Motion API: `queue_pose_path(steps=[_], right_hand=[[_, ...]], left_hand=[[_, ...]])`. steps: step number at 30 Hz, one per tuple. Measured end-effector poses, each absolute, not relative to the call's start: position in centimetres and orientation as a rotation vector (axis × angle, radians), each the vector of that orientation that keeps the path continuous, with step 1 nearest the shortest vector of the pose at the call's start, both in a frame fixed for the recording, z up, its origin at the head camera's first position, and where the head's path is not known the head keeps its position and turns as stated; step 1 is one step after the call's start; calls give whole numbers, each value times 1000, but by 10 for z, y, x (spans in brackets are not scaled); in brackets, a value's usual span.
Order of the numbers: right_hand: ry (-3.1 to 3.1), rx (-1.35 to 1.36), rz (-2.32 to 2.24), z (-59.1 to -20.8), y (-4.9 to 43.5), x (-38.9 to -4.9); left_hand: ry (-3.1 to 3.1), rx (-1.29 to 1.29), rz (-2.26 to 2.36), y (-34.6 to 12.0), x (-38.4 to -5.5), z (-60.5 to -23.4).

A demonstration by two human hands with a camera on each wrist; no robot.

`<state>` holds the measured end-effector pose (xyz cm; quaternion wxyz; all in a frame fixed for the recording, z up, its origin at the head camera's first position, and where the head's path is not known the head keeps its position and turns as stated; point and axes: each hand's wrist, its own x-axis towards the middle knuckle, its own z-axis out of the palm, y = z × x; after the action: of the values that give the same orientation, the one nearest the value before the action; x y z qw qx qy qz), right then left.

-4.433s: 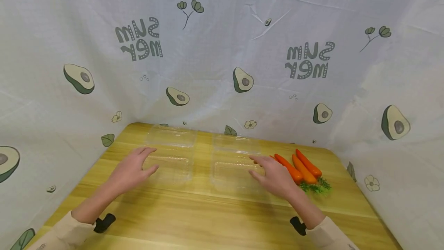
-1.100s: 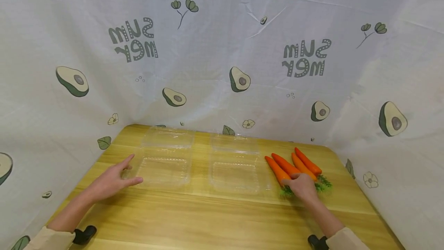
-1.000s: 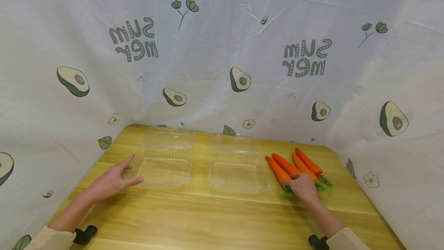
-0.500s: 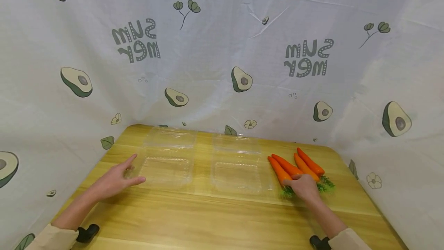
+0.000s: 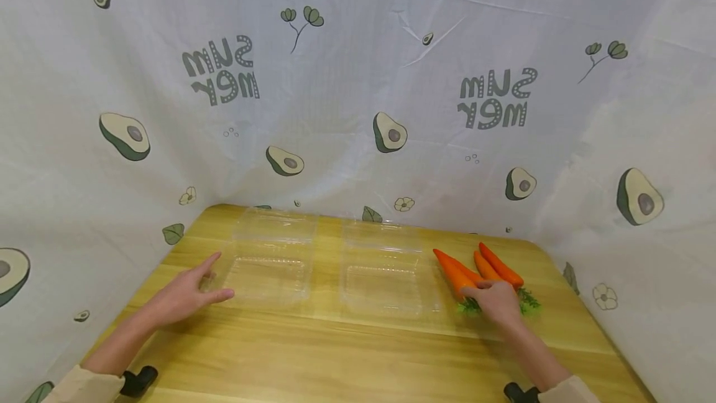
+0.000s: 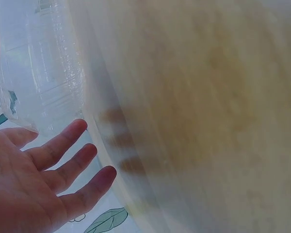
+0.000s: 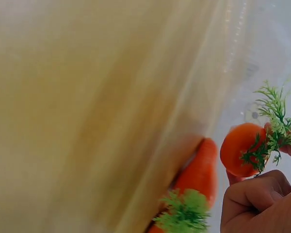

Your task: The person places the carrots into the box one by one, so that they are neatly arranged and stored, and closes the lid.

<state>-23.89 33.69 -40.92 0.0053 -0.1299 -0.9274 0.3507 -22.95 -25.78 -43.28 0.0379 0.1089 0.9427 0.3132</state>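
Note:
My right hand (image 5: 499,302) pinches an orange carrot (image 7: 243,149) near its leafy green end, between thumb and fingers. In the right wrist view it is lifted off the table, seen end-on; another carrot (image 7: 200,174) lies below it. In the head view these two overlap at the left of the bunch, partly behind my fingers. Two more carrots (image 5: 500,266) lie to their right. My left hand (image 5: 181,298) is held with fingers apart beside the left clear plastic container (image 5: 268,260), which stands open. In the left wrist view its fingertips are close to that container (image 6: 43,73); contact is unclear.
A second clear container (image 5: 381,269), lid folded back, stands between the left one and the carrots. Both are on a wooden table (image 5: 313,359). A white avocado-print cloth (image 5: 335,79) hangs behind and at both sides.
From hovering behind the right container, my right hand went right to the carrots and took hold of one, now raised slightly. My left hand drew back left, then stayed still.

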Motion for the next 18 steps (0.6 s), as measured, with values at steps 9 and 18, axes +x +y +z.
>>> queue_pose_path(steps=[9,18], right_hand=[[-2918,-365,1104,-386,332,-236],[-2923,-247,1151,-365,316,-236]], left_hand=[[2883,325,961,-258,-229,-435],[2893,320,925,-258,-231,-433]])
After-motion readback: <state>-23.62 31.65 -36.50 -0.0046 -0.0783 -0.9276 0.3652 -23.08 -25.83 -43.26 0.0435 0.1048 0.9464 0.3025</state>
